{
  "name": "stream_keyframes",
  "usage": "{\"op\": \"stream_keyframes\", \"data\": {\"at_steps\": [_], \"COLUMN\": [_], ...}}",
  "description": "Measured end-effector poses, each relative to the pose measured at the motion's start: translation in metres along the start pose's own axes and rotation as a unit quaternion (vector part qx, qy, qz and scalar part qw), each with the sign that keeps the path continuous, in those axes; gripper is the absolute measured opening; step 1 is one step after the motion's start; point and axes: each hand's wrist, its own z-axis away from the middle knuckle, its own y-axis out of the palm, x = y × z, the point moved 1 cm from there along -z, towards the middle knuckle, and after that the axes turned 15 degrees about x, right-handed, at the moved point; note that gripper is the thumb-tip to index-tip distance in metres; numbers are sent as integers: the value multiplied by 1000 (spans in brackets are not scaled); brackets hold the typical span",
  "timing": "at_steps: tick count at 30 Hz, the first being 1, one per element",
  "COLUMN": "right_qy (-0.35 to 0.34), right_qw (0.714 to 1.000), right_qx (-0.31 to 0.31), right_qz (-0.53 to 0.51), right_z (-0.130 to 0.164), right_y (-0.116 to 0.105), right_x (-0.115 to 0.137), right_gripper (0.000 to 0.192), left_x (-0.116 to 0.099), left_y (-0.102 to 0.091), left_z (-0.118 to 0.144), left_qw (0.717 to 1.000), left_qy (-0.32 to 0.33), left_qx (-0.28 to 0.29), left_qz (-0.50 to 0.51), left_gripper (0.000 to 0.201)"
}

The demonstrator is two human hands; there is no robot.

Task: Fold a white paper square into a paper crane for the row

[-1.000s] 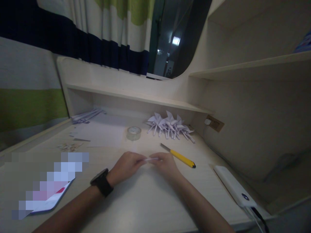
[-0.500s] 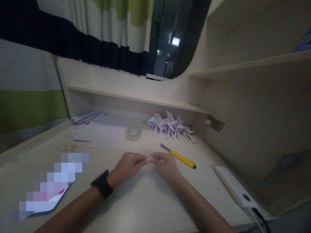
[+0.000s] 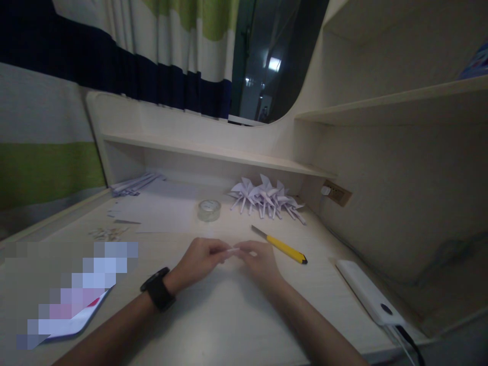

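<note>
My left hand (image 3: 200, 259), with a black watch (image 3: 157, 290) on its wrist, and my right hand (image 3: 258, 260) meet at the middle of the pale desk (image 3: 213, 325). Between their fingertips they pinch a small white strip of paper (image 3: 233, 250), held just above the desktop. Both hands are closed on it. A yellow utility knife (image 3: 281, 245) lies just right of my right hand, blade end pointing away to the left.
A roll of clear tape (image 3: 209, 209) and a heap of folded white paper shapes (image 3: 267, 200) sit behind the hands. Paper sheets (image 3: 160, 208) and strips (image 3: 133, 184) lie back left. A white power bank (image 3: 368, 299) with a cable is at the right edge.
The hands stay together on the paper strip; the fingers have shifted slightly along it. Nothing else on the desk has moved.
</note>
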Motion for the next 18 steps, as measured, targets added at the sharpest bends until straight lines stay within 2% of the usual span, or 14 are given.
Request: {"op": "stream_keyframes", "data": {"at_steps": [5,10,18], "right_qy": [12,9,9], "right_qw": [1000,1000,998], "right_qx": [12,8,-10], "right_qz": [3,-18,-57], "right_z": [1,2,2], "right_y": [1,2,7], "right_x": [0,1,3], "right_gripper": [12,9,7], "left_x": [-3,-9,-13], "left_y": [2,5,3], "left_z": [1,3,3], "left_qw": [999,996,998], "left_qy": [-1,27,-18], "left_qx": [4,-3,-36], "left_qz": [-40,-81,-52], "left_gripper": [32,29,33]}}
